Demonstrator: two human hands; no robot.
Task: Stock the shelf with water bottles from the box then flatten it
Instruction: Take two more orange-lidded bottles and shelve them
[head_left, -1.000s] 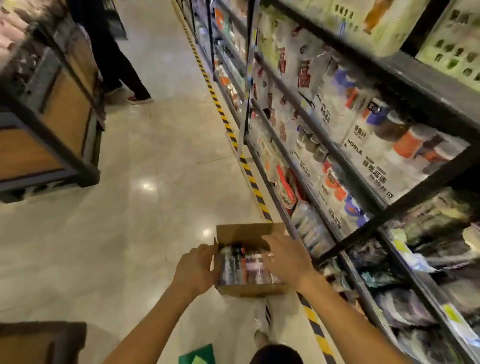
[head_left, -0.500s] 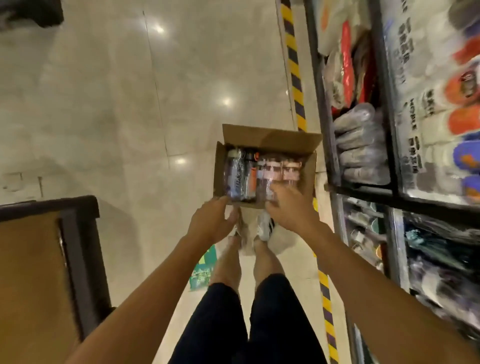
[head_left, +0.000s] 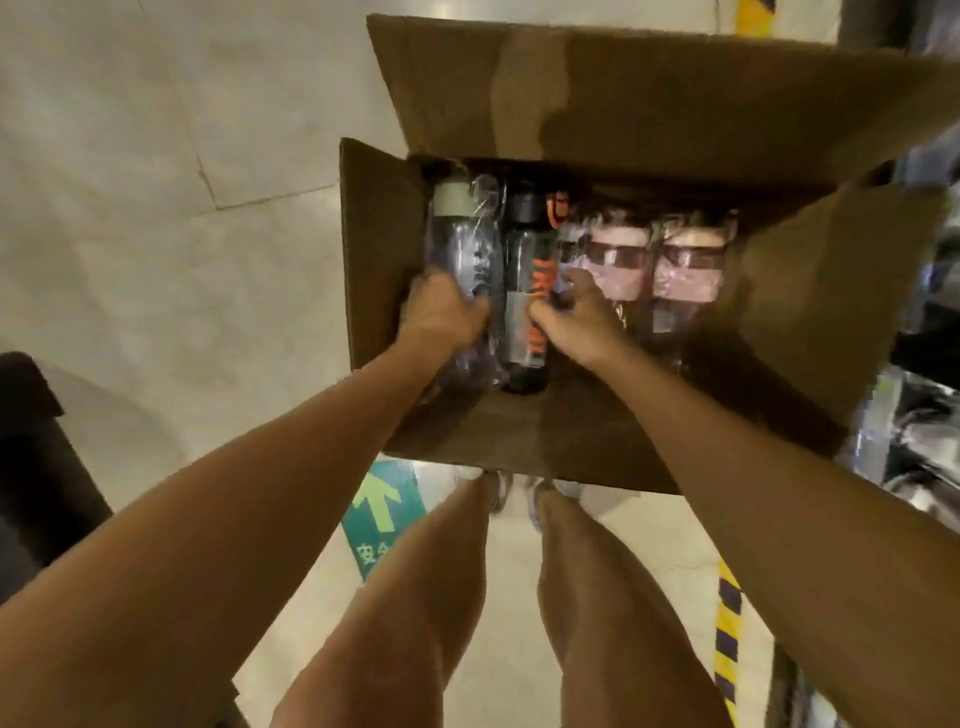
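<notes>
Head view looks straight down into the open box (head_left: 613, 447) on the floor, where four bottles lie side by side. The left hand (head_left: 444, 314) has its fingers curled round the clear bottle (head_left: 460, 234) at the left. The right hand (head_left: 579, 319) seems to clamp the black bottle (head_left: 524, 260) between thumb and fingers. Two pink bottles (head_left: 618, 265) lie untouched further right. Lifting both at once probably works best with a firm mid-body grip, since the plastic wrap on the clear one looks slippery, and with each drawn straight up to clear its neighbour. The right flap (head_left: 831, 291) stands out between the box and the blurred shelf (head_left: 930, 426), so the carry likely has to rise over it. A green arrow sticker (head_left: 382, 509) and striped tape (head_left: 727, 629) mark the near floor.
</notes>
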